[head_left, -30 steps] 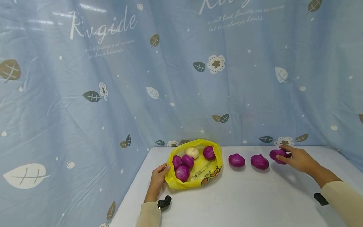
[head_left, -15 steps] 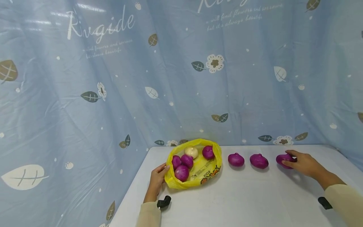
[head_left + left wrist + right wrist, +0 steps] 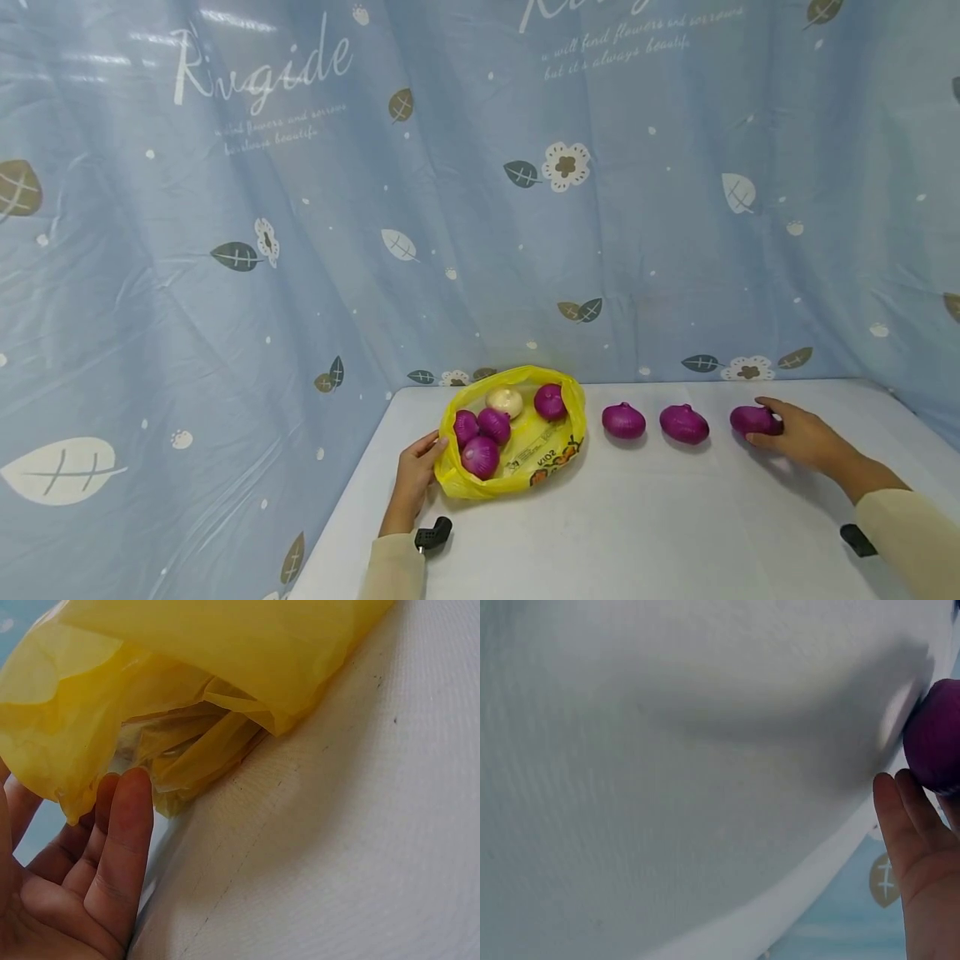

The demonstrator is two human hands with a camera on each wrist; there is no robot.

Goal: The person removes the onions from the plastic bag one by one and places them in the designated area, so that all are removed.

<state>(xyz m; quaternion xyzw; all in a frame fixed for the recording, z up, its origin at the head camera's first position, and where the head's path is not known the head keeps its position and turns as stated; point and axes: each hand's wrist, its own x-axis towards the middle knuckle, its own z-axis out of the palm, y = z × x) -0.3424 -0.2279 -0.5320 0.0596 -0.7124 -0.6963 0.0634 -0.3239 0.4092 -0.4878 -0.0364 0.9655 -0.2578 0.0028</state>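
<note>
A yellow plastic bag (image 3: 453, 483) lies with its mouth spread, holding several purple onions (image 3: 480, 457) and a pale onion (image 3: 505, 403). My left hand (image 3: 417, 477) holds the bag's left rim, thumb over the edge and fingers outside; the left wrist view shows these fingertips against the yellow film (image 3: 210, 667). At the right end of a row, my right hand (image 3: 806, 435) spans a purple onion (image 3: 752, 420), index finger above and thumb along its near side. In the right wrist view the visible fingers lie fairly straight beneath that onion (image 3: 936, 739).
Two more purple onions, one nearer the bag (image 3: 624, 422) and a middle onion (image 3: 684, 425), sit spaced apart on the white table (image 3: 615, 533). A blue patterned curtain (image 3: 480, 208) hangs behind the table and along its left side.
My right hand has shifted rightward with the rightmost onion, which then stays put while the thumb spreads lower on its near side. The left hand and bag stay about the same.
</note>
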